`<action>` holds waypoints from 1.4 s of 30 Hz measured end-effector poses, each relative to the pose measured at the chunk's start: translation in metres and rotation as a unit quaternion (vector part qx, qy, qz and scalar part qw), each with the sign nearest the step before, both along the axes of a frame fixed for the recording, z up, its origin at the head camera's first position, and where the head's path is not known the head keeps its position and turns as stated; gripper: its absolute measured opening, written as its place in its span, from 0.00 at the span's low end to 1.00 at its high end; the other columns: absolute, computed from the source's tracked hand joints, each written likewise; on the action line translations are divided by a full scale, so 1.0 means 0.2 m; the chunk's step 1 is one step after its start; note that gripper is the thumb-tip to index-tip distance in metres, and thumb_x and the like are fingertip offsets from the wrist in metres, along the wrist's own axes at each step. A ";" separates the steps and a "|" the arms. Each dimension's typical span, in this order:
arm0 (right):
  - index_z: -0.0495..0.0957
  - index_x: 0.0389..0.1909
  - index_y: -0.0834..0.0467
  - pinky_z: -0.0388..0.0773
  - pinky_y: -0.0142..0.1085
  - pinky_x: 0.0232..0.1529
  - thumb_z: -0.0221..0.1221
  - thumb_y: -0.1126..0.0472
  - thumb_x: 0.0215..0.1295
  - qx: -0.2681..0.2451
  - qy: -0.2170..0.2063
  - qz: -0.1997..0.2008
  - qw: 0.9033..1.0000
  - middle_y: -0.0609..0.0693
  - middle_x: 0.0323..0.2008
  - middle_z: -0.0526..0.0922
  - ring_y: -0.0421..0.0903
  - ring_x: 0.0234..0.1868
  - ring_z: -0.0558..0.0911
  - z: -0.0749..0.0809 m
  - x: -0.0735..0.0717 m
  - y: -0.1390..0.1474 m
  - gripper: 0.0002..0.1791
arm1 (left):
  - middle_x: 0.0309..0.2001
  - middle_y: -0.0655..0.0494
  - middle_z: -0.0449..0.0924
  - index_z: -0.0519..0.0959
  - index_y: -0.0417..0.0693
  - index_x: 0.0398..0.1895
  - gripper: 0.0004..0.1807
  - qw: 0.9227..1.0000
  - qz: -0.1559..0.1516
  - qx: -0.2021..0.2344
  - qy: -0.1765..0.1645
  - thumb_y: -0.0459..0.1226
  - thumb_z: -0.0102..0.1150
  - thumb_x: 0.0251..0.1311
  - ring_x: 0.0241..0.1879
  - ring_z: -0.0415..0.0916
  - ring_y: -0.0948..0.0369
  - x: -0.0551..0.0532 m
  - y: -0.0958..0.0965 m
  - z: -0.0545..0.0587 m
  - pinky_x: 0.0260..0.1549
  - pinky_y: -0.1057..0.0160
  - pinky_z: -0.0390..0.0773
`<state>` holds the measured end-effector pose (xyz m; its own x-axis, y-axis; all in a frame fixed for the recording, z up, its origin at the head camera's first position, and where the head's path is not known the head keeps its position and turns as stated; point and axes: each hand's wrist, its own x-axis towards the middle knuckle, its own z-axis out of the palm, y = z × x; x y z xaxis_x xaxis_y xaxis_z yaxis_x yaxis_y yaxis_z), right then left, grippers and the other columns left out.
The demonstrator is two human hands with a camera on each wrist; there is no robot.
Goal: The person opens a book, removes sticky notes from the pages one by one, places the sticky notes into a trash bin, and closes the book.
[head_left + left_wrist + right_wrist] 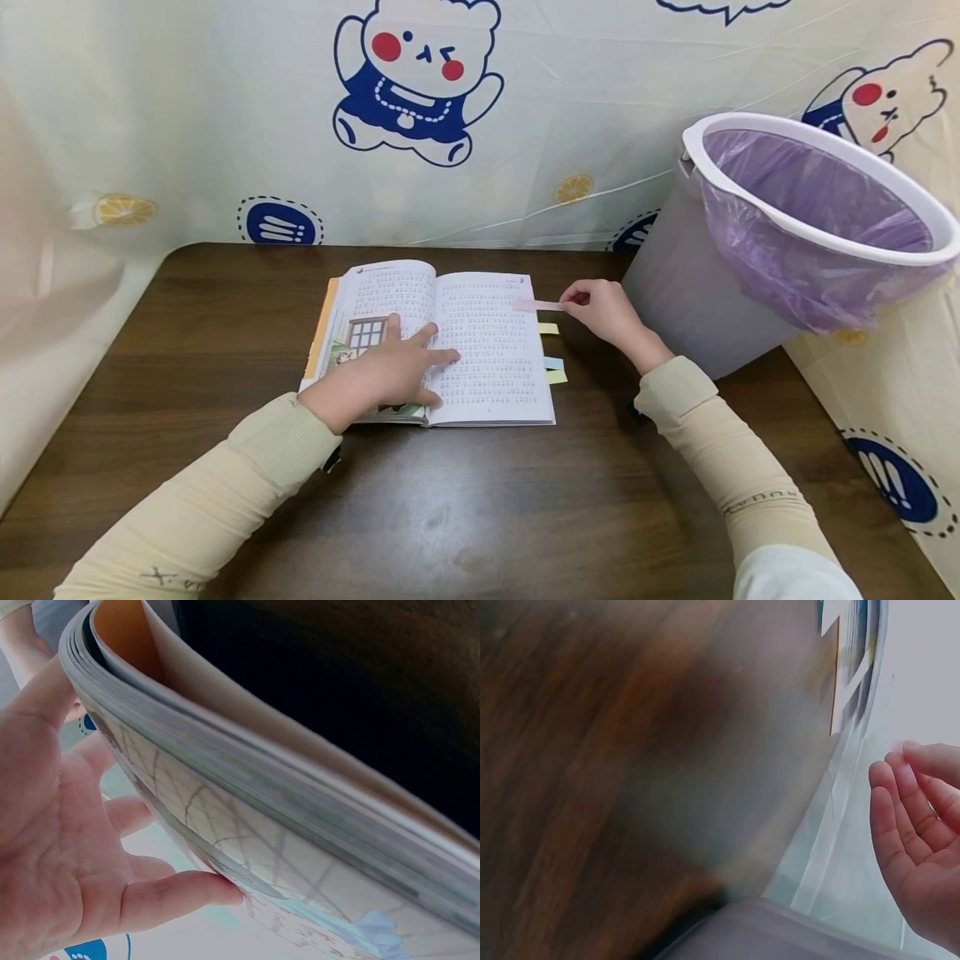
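An open book (487,358) lies on the dark wooden table, with text on its right page and a picture on its left page. My left hand (393,371) rests across the left page and the middle fold, fingers spread. In the left wrist view, the thick page edges (247,757) stand beside the left hand (82,847). At the book's right edge my right hand (603,312) pinches the end of a pink sticky tab (536,306), whose other end lies over the right page. In the right wrist view, the thumb and fingertips of the right hand (922,817) meet.
Green tabs (549,328) and a blue tab (553,363) stick out from the book's right side. A grey trash bin (675,275) with a purple liner (825,275) stands close to the right hand. A printed curtain (247,125) hangs behind the table (225,333).
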<state>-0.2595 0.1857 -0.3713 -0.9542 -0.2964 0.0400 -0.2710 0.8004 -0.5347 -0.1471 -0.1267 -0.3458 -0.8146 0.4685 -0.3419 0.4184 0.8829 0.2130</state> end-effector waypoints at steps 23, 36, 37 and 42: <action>0.87 0.40 0.61 0.77 0.43 0.40 0.65 0.65 0.69 -0.016 0.004 -0.002 1.000 0.56 0.38 0.87 0.53 0.36 0.78 0.05 0.04 0.03 0.04 | 0.76 0.32 0.57 0.73 0.54 0.74 0.38 1.000 0.000 0.012 0.008 0.49 0.73 0.60 0.71 0.51 0.23 -0.02 -0.01 0.01 0.69 0.29 0.40; 0.87 0.41 0.60 0.77 0.42 0.37 0.65 0.64 0.70 -0.018 0.009 0.002 1.000 0.55 0.37 0.86 0.52 0.33 0.77 0.09 0.10 0.05 0.05 | 0.76 0.32 0.56 0.73 0.55 0.73 0.38 1.000 0.009 0.023 -0.001 0.49 0.73 0.60 0.69 0.48 0.20 0.01 -0.01 0.00 0.69 0.28 0.43; 0.87 0.41 0.60 0.77 0.42 0.37 0.65 0.64 0.70 -0.020 0.012 0.003 1.000 0.55 0.37 0.86 0.52 0.33 0.77 0.10 0.11 0.05 0.05 | 0.77 0.32 0.56 0.73 0.55 0.74 0.38 1.000 0.010 0.023 -0.002 0.49 0.73 0.60 0.69 0.48 0.20 0.01 -0.01 0.00 0.69 0.28 0.43; 0.87 0.41 0.60 0.76 0.41 0.36 0.65 0.65 0.69 -0.023 0.020 0.012 0.999 0.55 0.36 0.87 0.51 0.32 0.77 0.14 0.13 0.07 0.04 | 0.76 0.32 0.57 0.73 0.54 0.73 0.38 1.000 0.005 0.022 0.003 0.49 0.73 0.60 0.69 0.50 0.20 0.00 -0.01 0.00 0.68 0.28 0.43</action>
